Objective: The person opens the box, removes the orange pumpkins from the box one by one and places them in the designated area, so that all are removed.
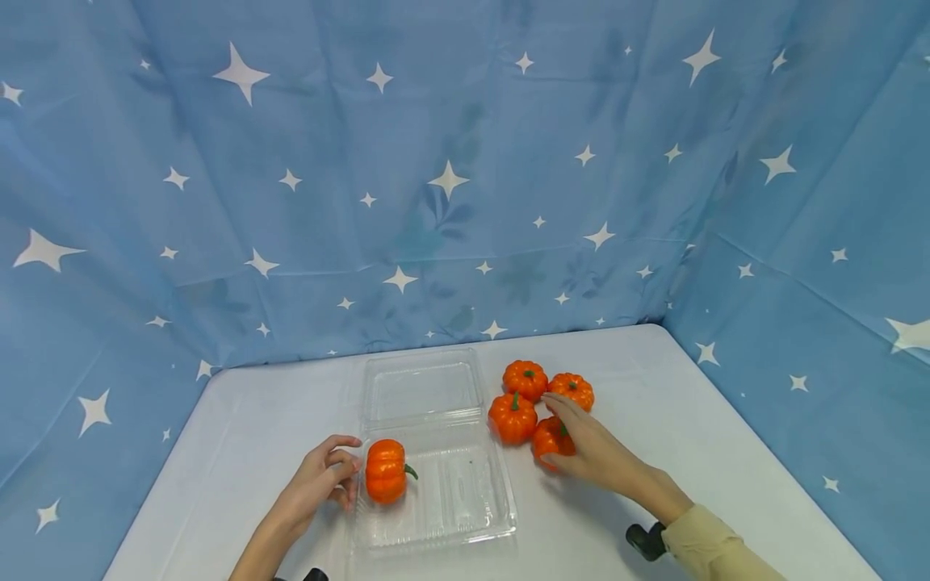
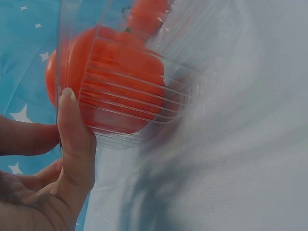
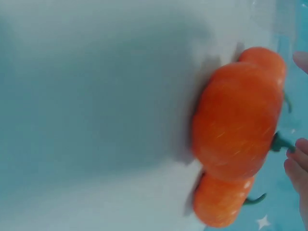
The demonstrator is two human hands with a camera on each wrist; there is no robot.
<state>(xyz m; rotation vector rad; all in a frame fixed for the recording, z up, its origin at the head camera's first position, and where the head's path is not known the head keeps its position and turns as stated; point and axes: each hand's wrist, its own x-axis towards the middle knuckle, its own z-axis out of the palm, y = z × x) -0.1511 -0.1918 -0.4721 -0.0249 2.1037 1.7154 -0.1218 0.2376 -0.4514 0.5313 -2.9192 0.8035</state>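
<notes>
A clear plastic clamshell box [image 1: 475, 492] lies on the table with its lid [image 1: 425, 390] folded back. One small orange pumpkin [image 1: 385, 472] with a green stem rests on its side at the left of the tray half. My left hand [image 1: 318, 484] pinches the box's left rim between thumb and fingers, as the left wrist view shows up close. My right hand [image 1: 596, 448] reaches over the nearest of several pumpkins [image 1: 549, 440] right of the box, thumb and fingers spread around it. In the right wrist view the fingertips [image 3: 301, 151] are beside that pumpkin's stem, not closed on it.
Three more pumpkins, including one at the group's left [image 1: 513, 420], cluster close behind the nearest one. The white table [image 1: 269, 420] ends at a blue star-patterned curtain [image 1: 407, 202] at the back and right. A black strap device [image 1: 645, 542] sits at my right wrist.
</notes>
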